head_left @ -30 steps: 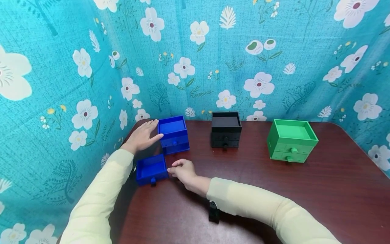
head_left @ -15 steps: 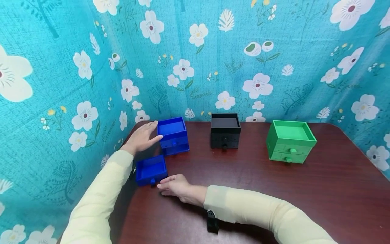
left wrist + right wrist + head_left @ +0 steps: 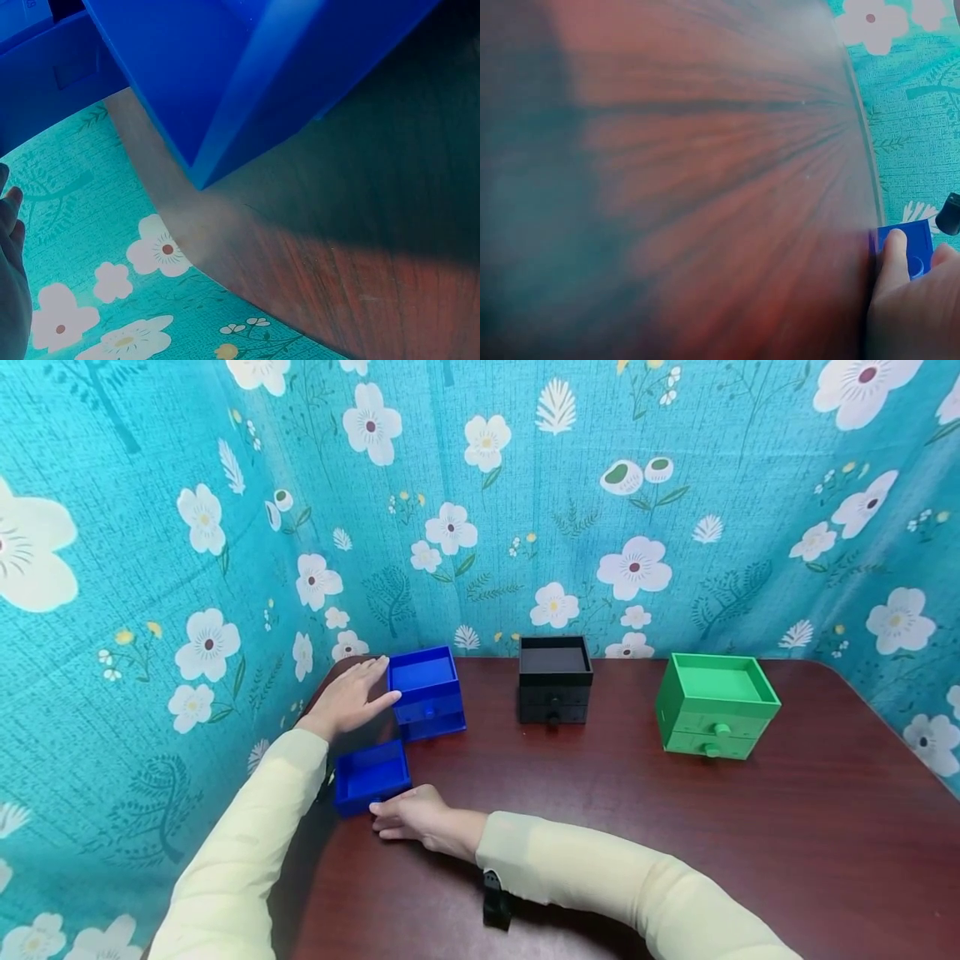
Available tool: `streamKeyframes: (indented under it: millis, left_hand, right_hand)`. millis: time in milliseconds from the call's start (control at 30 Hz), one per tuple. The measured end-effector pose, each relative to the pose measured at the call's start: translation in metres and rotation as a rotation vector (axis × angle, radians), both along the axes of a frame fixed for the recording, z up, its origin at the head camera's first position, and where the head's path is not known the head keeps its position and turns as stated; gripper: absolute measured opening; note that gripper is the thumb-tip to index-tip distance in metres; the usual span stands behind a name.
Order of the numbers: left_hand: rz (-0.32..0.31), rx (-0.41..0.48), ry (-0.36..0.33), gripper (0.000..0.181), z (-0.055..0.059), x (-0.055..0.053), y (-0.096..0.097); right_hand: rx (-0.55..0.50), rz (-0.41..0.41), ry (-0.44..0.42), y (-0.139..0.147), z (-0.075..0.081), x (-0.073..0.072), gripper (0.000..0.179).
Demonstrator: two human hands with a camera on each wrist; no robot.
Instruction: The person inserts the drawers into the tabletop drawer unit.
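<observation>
In the head view my left hand (image 3: 348, 703) rests against the left side of a small blue drawer cabinet (image 3: 426, 681), fingers straight and thumb at its front edge. The cabinet's lower slot is without its drawer. A blue drawer (image 3: 372, 770) lies on the table in front of it, knob side toward me. My right hand (image 3: 420, 818) reaches to the drawer's front, fingertips right at the knob. In the right wrist view the thumb and a finger stand either side of the blue knob (image 3: 916, 266), with a narrow gap showing beside it.
A black drawer cabinet (image 3: 555, 681) stands at the back middle of the brown table (image 3: 600, 810), and a green one (image 3: 718, 706) to its right. Both have their drawers in. A flowered blue curtain (image 3: 495, 510) hangs behind and along the left side.
My right hand has moved from the drawer's right side toward me and left, round to its front at the knob. The left hand, the drawer and the cabinets have stayed in place.
</observation>
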State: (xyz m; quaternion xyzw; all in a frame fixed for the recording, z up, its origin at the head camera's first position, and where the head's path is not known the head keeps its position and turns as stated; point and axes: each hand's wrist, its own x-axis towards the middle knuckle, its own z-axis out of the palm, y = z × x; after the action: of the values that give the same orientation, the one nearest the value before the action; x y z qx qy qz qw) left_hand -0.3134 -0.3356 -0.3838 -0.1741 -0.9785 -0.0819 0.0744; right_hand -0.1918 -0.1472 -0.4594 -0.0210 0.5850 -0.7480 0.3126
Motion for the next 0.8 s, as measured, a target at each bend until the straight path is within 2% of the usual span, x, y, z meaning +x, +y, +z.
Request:
streamKeyframes:
  millis: [400,633,800]
  left_hand:
    - [-0.003,-0.001,0.012,0.081,0.0,-0.001,0.0]
    - [-0.002,0.001,0.007,0.08,-0.001,0.001,0.002]
    - [0.0,-0.004,0.001,0.081,0.0,0.001,0.0]
  right_hand:
    - [0.013,-0.056,-0.074,-0.01,0.001,-0.002,0.007]
    - [0.041,-0.102,-0.075,-0.012,0.0,0.002,0.006]
    - [0.021,-0.136,-0.057,-0.009,0.0,0.005,0.006]
